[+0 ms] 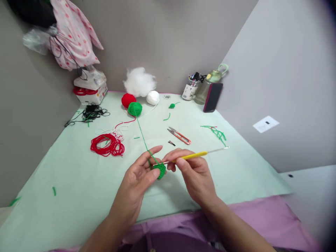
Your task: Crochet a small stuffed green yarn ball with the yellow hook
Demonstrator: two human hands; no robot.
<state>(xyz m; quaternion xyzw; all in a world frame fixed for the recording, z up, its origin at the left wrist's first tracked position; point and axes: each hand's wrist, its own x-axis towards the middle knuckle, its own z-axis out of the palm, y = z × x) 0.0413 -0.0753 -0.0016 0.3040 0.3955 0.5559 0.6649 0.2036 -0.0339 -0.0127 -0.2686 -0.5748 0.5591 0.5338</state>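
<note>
Yellow-handled crochet hook pinched in right hand, lying level, left-right; left hand pinching green crochet piece.

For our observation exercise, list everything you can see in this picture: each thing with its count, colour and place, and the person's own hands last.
crochet piece: 1, green, held between the two hands
crochet hook: 1, yellow handle, metal tip, in the right hand
yarn balls: 3, red, green and white, far middle of the table
stuffing: 1 tuft, white, against the back wall
loose red yarn: 1 tangle, left of centre
black thread: 1 tangle, far left
snips: 1, orange handles, centre
phone: 1, dark, leaning at far right
bottle: 1, greenish, behind the phone
pen cup: 1, clear, beside the bottle
table cover: 1, pale green
left hand: 1, pinching the crochet piece
right hand: 1, gripping the hook
</note>
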